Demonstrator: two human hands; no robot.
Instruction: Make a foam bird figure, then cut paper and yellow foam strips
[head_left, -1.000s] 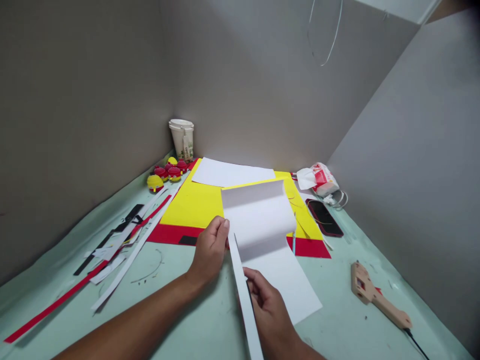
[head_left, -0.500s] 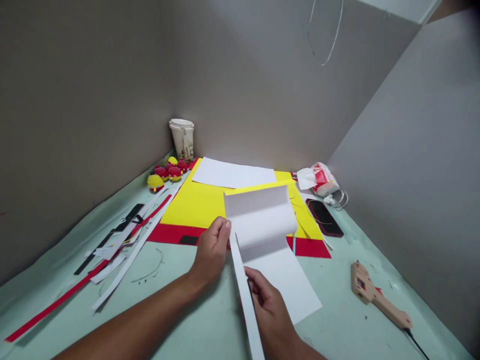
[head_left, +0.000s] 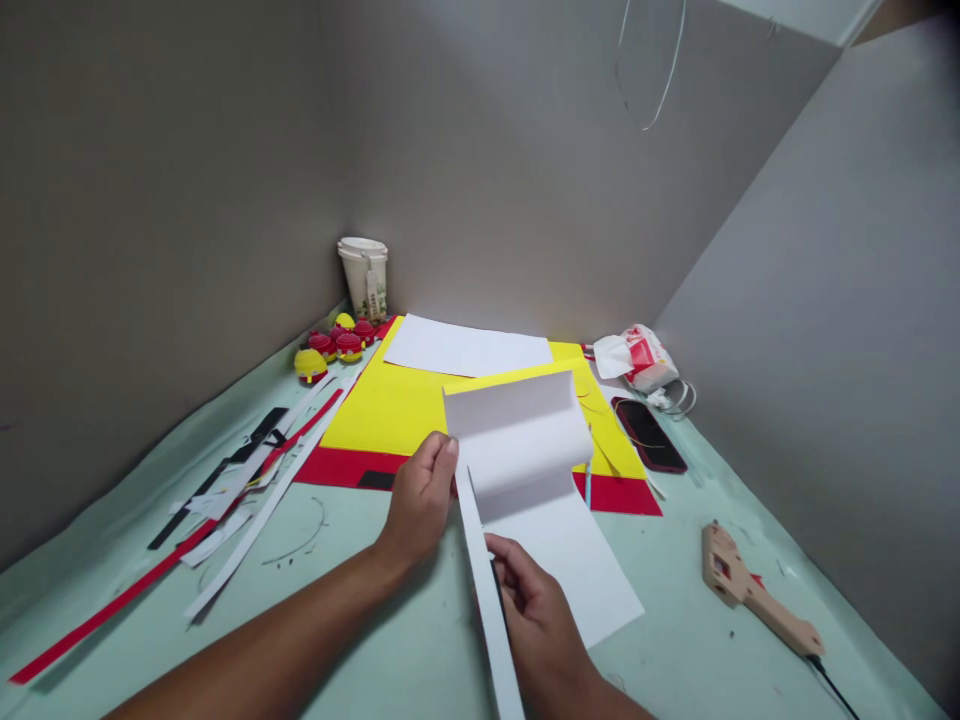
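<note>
A sheet of white paper point(head_left: 525, 450), yellow on its other side, stands curled in front of me. My left hand point(head_left: 424, 490) pinches its left edge between thumb and fingers. Along that edge a narrow white strip point(head_left: 484, 600) is partly cut free and hangs down toward me. My right hand point(head_left: 540, 620) is closed just right of the strip on scissors point(head_left: 498, 588). Only a bit of their black handle shows; the strip and paper hide most of the blades. The lower part of the sheet bends down to the table on the right.
Yellow card point(head_left: 382, 410) over red card point(head_left: 337, 468) lies beyond the hands, with a white sheet point(head_left: 465, 345) on top. Paper strips point(head_left: 247, 500), red-yellow balls point(head_left: 311, 365) and a cup point(head_left: 365, 280) are left. A phone point(head_left: 649, 435), tissue pack point(head_left: 645, 358) and corded glue gun point(head_left: 757, 590) sit right.
The paper and my left hand have shifted very slightly to the left. Both hands keep their hold, and the things on the table stay where they were.
</note>
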